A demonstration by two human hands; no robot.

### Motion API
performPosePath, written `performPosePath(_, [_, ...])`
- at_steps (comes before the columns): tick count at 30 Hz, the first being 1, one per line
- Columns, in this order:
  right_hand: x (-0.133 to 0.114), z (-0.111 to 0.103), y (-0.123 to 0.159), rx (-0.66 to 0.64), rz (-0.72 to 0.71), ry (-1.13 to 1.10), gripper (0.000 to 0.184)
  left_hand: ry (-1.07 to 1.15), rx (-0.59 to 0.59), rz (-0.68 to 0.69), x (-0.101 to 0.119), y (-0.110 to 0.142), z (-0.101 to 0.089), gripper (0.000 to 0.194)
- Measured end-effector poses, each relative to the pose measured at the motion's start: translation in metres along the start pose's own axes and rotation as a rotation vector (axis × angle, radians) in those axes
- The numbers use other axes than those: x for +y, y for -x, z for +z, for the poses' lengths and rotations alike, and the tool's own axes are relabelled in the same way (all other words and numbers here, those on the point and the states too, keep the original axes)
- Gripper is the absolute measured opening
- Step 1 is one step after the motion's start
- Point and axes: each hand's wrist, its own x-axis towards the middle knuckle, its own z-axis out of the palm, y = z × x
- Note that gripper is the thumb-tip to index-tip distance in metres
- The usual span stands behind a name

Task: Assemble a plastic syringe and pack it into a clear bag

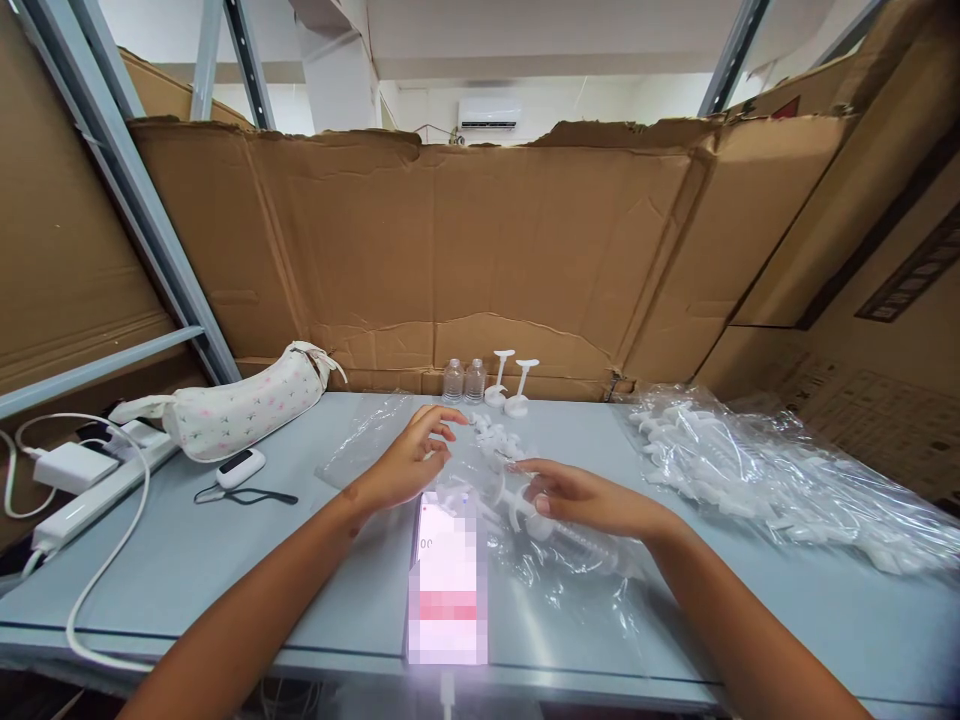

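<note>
Left hand (pixel 412 455), loosely open and empty, near small white pieces (pixel 496 440); right hand (pixel 581 497), half-curled, perhaps touching clear plastic (pixel 600 575)

The left hand (pixel 415 458) is held over the table (pixel 337 590) with its fingers spread, near some small white pieces (pixel 496 438). The right hand (pixel 581 495) is held with bent fingers over a clear bag (pixel 592 560) with white plastic parts in it. A lit phone (pixel 448 580) is seen between the arms, with a white cord plugged in at its near end. Two clear little bottles (pixel 463 381) and two white pump tops (pixel 510 385) are lined up by the cardboard wall (pixel 480 240). A big shiny bag (pixel 780 480) of white parts is seen on the right, and a flowery pouch (pixel 244 405) on the left, near a white power strip (pixel 101 495).
</note>
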Motion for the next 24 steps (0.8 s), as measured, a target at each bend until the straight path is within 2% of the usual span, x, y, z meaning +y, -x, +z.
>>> performPosePath(3, [-0.002, 0.001, -0.001, -0.008, 0.001, 0.000, 0.054, 0.094, 0.027, 0.037, -0.007, -0.001, 0.006, 0.029])
performPosePath(6, [0.000, 0.001, -0.001, -0.002, 0.002, -0.013, 0.054, 0.095, 0.074, 0.047, -0.013, -0.002, 0.013, 0.023])
performPosePath(8, [0.003, 0.000, -0.001, 0.013, 0.006, -0.012, 0.054, 0.060, 0.150, 0.071, -0.014, -0.003, 0.014, 0.017])
performPosePath(11, [0.007, -0.003, 0.000, 0.057, 0.016, -0.003, 0.053, -0.007, 0.328, 0.105, -0.014, -0.005, 0.009, 0.012])
performPosePath(13, [0.008, -0.005, 0.001, 0.096, 0.006, -0.003, 0.053, 0.016, 0.426, 0.077, -0.015, -0.006, 0.003, 0.014])
performPosePath(14, [0.008, -0.006, 0.001, 0.120, -0.008, -0.005, 0.053, 0.067, 0.439, 0.042, -0.015, -0.006, 0.001, 0.019])
performPosePath(16, [0.006, -0.007, 0.002, 0.179, -0.047, -0.005, 0.054, 0.243, 0.365, -0.056, -0.016, -0.006, -0.002, 0.033])
performPosePath(20, [0.002, -0.005, 0.001, 0.303, -0.122, 0.003, 0.054, 0.633, 0.050, -0.223, -0.018, -0.003, 0.003, 0.060])
performPosePath(22, [0.001, -0.004, 0.001, 0.357, -0.140, 0.001, 0.055, 0.722, -0.061, -0.261, -0.018, -0.001, 0.009, 0.066])
performPosePath(24, [0.000, -0.004, 0.001, 0.408, -0.151, -0.012, 0.057, 0.738, -0.123, -0.276, -0.017, -0.002, 0.014, 0.068])
